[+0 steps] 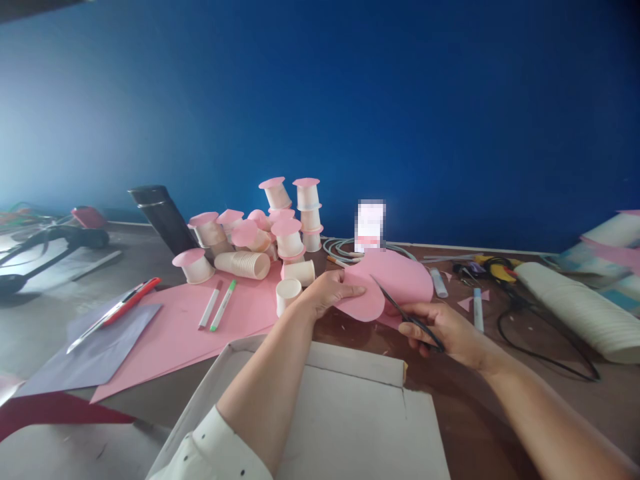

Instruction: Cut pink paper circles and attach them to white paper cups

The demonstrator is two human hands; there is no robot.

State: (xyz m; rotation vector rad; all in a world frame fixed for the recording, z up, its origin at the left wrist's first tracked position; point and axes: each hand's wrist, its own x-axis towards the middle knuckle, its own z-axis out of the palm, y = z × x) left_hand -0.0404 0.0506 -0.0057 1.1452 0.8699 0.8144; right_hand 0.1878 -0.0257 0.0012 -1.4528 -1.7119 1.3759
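Observation:
My left hand [331,291] pinches a rounded piece of pink paper [395,280], thumb on top, holding it just above the brown table [450,387]. My right hand [440,330] grips black scissors [407,313] whose blades point up-left into the paper's edge. A shallow white cardboard box lid [350,413] lies below both forearms.
Behind my left hand stands a heap of white paper cups [280,227] capped with pink discs. Large pink [185,327] and lilac [95,350] sheets, two markers [217,305] and a red cutter [127,303] lie left. A glue stick [439,283], cables [530,333] and a long cup stack [575,307] lie right.

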